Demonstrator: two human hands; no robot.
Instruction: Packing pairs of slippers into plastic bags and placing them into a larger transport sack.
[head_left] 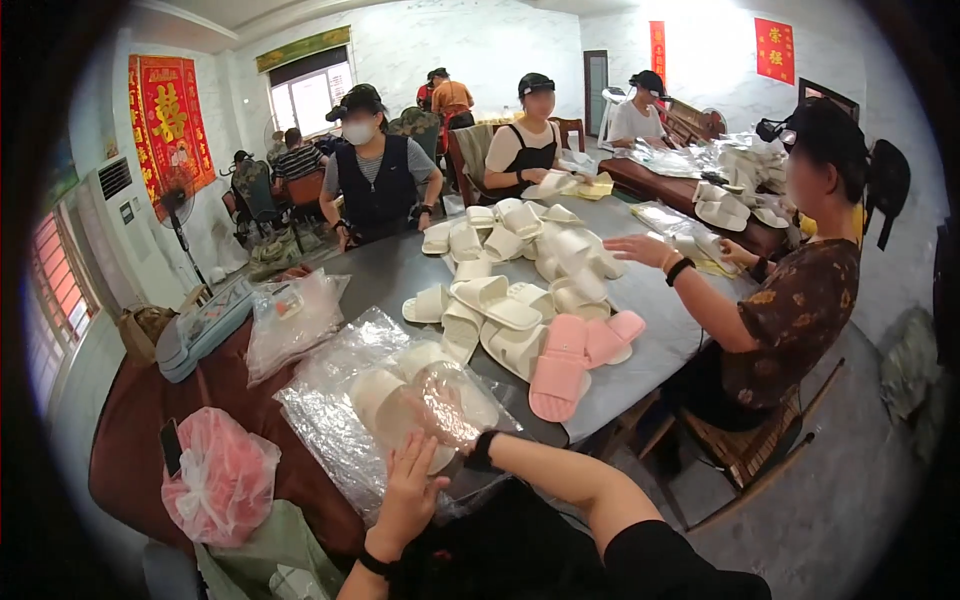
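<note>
Right hand (445,415) is inside a clear plastic bag (440,400), grasping a white slipper (385,395) through the film; left hand (408,490) lies flat and released on the bag's near edge, gripping nothing; the pair appears partly bagged, the mouth not yet closed; the slippers look clean, pale and soft, blurred by crinkled film; beyond the right hand a heap of loose white slippers (510,290) and two pink slippers (575,355) remain unbagged; further empty bags (330,420) lie under the left hand.
</note>
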